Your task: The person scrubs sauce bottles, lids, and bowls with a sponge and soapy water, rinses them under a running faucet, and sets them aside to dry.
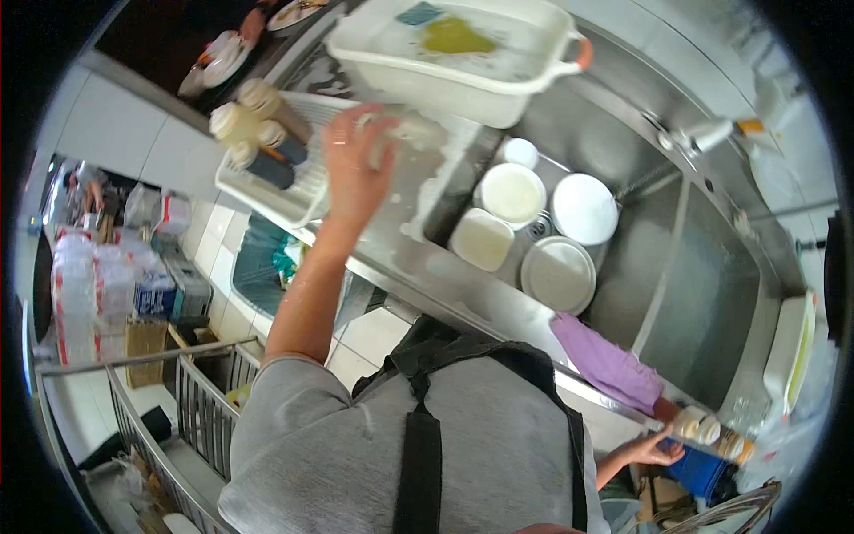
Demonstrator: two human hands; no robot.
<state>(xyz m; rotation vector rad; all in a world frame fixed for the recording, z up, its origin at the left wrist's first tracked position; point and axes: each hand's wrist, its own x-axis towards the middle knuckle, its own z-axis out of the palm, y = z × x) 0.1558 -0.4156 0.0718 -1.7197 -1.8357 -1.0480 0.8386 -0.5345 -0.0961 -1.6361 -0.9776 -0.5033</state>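
My left hand (358,165) is over the wet metal drainboard (400,214) with its fingers apart, and nothing shows in it. Beside it, a white ribbed tray (311,191) bears several squeeze bottles (267,165), some pale, some dark. My right hand (654,449) is low at the right, near a row of white-capped bottles (707,429) on the sink's front ledge. Its fingers look apart, with nothing visible in them. A purple cloth (609,365) drapes over the sink edge near that hand. White round containers and lids (558,274) lie in the left basin.
A large white tub (436,76) of soapy water with sponges stands behind the drainboard. A tap (703,138) is at the back wall. A lined bin (258,271) and a metal rack (205,414) stand at left. Another person's hand (253,25) is near plates, upper left.
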